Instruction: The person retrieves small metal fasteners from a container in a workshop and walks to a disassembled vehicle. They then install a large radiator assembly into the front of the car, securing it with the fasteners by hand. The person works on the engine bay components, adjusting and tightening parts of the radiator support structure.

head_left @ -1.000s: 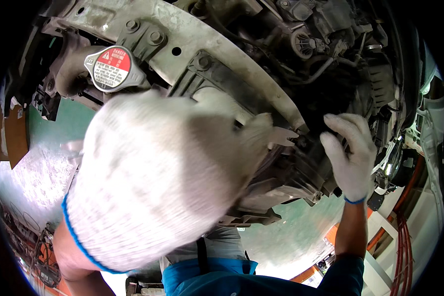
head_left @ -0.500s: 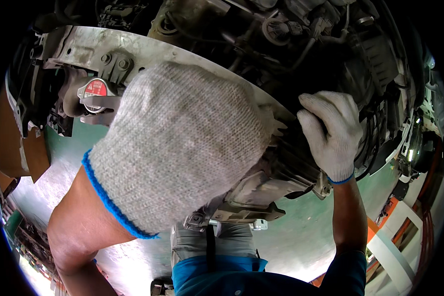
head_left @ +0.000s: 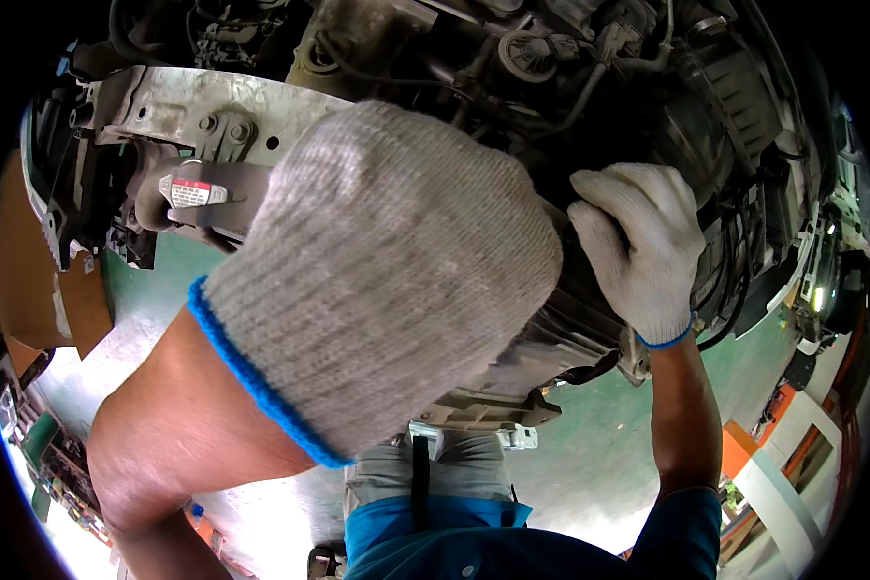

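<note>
My left hand, in a grey-white knitted glove with a blue cuff, lies large across the front of a car's engine bay. Its back faces up and its fingers are hidden, so any grip is out of sight. A grey bar-like piece juts from beside the hand. It overlaps a cap with a red and white label. My right hand, gloved alike, is at the right over the dark engine bay. Its fingers are curled and the thumb tip is close to the index finger; what they hold, if anything, I cannot make out.
A pale metal crossbar with a bolted bracket runs along the front of the bay. Hoses and a round engine part are beyond it. Brown cardboard stands at left; a white and orange frame at lower right.
My left hand has shifted right, and the grey bar-like piece now overlaps the labelled cap differently, hiding more of it. My right hand keeps its curled pose. The view has shifted slightly.
</note>
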Available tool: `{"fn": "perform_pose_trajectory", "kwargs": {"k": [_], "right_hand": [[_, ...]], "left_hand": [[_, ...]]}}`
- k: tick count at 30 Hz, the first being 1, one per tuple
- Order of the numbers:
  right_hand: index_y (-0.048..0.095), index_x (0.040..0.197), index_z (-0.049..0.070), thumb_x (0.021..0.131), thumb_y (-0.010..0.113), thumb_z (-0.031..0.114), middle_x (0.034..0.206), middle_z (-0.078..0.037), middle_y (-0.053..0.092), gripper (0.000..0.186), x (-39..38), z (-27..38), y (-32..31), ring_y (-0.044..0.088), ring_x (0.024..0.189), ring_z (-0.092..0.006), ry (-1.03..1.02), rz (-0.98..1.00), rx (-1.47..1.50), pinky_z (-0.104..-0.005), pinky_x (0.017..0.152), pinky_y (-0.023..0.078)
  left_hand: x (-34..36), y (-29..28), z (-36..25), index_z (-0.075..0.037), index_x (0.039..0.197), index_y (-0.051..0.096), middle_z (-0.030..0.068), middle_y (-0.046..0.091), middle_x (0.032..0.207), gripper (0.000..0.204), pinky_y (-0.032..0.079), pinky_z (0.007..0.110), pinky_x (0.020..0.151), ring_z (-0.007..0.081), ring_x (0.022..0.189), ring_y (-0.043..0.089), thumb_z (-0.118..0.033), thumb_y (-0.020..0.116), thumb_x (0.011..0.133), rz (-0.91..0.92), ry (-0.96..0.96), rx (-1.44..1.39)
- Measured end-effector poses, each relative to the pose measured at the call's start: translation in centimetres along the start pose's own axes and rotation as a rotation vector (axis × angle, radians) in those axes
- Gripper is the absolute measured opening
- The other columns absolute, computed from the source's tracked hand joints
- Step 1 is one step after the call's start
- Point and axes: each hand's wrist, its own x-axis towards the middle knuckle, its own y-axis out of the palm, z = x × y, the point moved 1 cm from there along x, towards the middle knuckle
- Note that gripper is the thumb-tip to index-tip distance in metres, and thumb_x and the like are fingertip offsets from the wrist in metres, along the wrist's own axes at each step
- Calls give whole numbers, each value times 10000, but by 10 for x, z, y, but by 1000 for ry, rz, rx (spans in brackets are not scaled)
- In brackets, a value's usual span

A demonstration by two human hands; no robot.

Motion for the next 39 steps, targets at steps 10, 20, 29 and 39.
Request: {"fn": "perform_pose_trajectory", "kwargs": {"k": [10,20,29,39], "right_hand": [[742,909,115,758,794,148,857,-13,678,163,-4,-6,2,638,796,-212,-28,-84,9,-353,719,507],[734,885,150,793,749,235,843,-4,673,126,-14,-13,4,630,793,-203,4,-110,-20,-364,732,508],[746,900,157,817,733,292,861,11,670,159,-12,-9,2,632,849,-190,21,-95,-64,-371,794,520],[760,914,184,850,701,377,877,5,692,212,0,-14,-9,646,879,-197,-79,249,-12,-379,838,500]], "left_hand": [[9,-10,-3,-167,1221,682,32,693,874,325,539,304,582,172,704,681,-211,664,900,45,62,32],[20,-22,-9,-155,1292,652,48,696,900,400,564,319,633,182,755,698,-186,658,893,146,132,60],[24,-40,-34,-137,952,726,52,663,763,141,494,382,512,226,675,688,-205,679,839,76,21,200],[32,-43,-39,-94,905,761,92,720,818,138,557,388,578,253,749,732,-194,683,850,286,-44,204]]}}
